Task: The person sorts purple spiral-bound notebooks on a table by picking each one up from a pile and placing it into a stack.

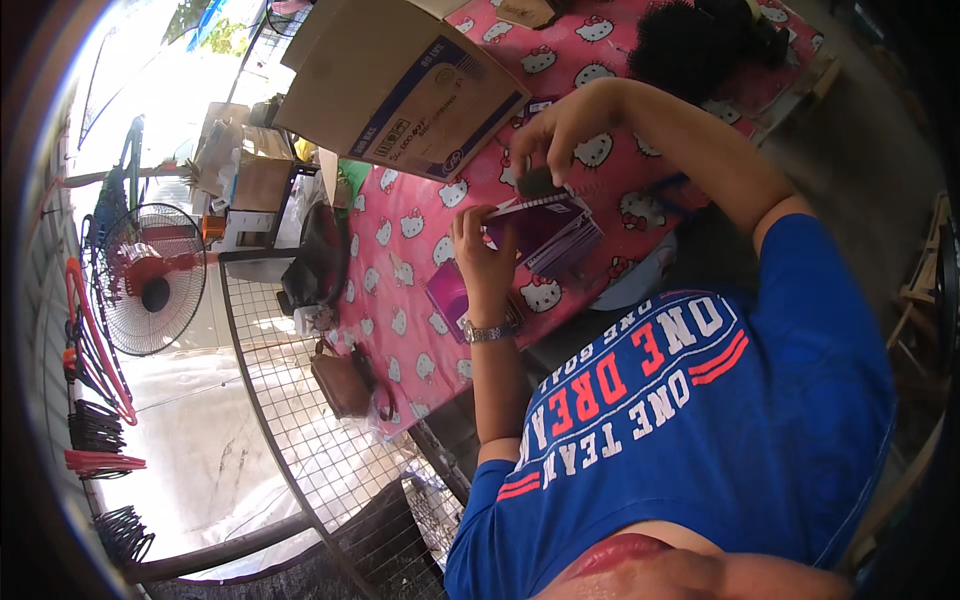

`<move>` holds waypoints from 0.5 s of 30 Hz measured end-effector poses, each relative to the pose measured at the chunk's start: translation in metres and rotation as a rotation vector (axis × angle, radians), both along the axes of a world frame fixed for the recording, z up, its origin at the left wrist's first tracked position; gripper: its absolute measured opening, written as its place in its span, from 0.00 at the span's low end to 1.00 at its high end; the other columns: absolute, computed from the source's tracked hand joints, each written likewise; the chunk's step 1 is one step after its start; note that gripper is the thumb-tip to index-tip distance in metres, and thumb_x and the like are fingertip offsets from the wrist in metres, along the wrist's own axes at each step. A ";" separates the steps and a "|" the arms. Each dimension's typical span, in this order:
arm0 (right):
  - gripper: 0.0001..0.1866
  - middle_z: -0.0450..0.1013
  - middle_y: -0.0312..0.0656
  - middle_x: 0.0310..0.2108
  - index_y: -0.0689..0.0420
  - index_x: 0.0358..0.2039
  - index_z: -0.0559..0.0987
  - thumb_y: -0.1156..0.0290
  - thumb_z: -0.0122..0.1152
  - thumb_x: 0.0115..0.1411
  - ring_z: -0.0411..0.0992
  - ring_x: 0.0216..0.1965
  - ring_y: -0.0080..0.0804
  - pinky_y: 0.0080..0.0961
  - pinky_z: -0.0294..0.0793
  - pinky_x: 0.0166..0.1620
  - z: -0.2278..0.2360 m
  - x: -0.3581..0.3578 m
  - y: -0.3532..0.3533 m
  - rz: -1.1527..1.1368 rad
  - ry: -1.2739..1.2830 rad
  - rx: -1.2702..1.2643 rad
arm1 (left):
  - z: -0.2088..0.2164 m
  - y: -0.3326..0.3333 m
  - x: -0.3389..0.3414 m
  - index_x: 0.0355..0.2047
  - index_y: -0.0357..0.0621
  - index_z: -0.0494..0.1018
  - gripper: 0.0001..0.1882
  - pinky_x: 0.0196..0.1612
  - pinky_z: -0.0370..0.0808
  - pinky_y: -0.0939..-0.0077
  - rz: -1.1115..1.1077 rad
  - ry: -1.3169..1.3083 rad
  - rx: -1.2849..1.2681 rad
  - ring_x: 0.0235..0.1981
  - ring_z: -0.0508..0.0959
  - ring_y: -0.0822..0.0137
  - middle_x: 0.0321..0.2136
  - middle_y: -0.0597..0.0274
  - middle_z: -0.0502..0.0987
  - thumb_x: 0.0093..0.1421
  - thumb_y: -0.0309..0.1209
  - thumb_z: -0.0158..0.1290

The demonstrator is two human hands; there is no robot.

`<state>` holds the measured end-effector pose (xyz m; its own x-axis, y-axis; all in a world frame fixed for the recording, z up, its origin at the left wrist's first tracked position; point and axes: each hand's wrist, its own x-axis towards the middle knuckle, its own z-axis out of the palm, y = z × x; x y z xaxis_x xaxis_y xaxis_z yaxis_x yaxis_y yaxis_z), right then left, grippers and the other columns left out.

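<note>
A stack of purple notebooks (562,243) sits near the table's front edge, with the top notebook (535,224) tilted. My left hand (485,245), with a metal watch on its wrist, is closed on this top notebook's left edge, thumb over the cover. Above the notebook's far edge my right hand (553,138) bends downward, its fingers closed around a small dark block-like object (541,182) whose kind I cannot make out. A loose wire spiral (588,188) shows just right of that object. Another purple notebook (447,293) lies flat, partly behind my left wrist.
A large cardboard box (400,100) stands at the table's far left. The table wears a pink patterned cloth (400,340). A black bristly pile (690,50) lies at the far right. Left of the table are a brown bag (341,382), a wire mesh panel (265,330) and a fan (152,280).
</note>
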<state>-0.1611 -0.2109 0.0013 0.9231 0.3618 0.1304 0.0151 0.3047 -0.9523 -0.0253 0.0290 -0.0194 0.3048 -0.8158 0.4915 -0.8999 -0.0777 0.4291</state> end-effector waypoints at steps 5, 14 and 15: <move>0.30 0.71 0.41 0.47 0.59 0.52 0.75 0.69 0.68 0.45 0.70 0.47 0.30 0.24 0.67 0.49 0.019 0.008 0.008 -0.150 0.199 -0.542 | -0.004 0.009 0.003 0.37 0.38 0.72 0.12 0.32 0.73 0.75 -0.003 0.152 0.047 0.29 0.76 0.66 0.33 0.59 0.75 0.52 0.23 0.60; 0.28 0.71 0.38 0.43 0.60 0.51 0.74 0.70 0.65 0.46 0.70 0.44 0.23 0.21 0.68 0.47 0.008 0.027 0.014 -0.096 0.111 -0.358 | 0.001 0.002 0.006 0.39 0.36 0.71 0.13 0.36 0.75 0.78 -0.044 0.330 0.084 0.31 0.78 0.74 0.31 0.60 0.78 0.55 0.23 0.60; 0.27 0.71 0.37 0.43 0.60 0.50 0.75 0.70 0.65 0.46 0.70 0.44 0.24 0.21 0.68 0.47 0.009 0.027 0.016 -0.006 0.056 -0.062 | 0.005 0.004 0.001 0.39 0.36 0.71 0.13 0.36 0.75 0.78 -0.024 0.356 0.091 0.31 0.78 0.75 0.31 0.60 0.78 0.55 0.22 0.60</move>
<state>-0.1343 -0.1950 0.0100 0.9305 0.3620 0.0562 -0.0369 0.2452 -0.9688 -0.0243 0.0333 -0.0142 0.4237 -0.8602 0.2837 -0.6977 -0.1102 0.7078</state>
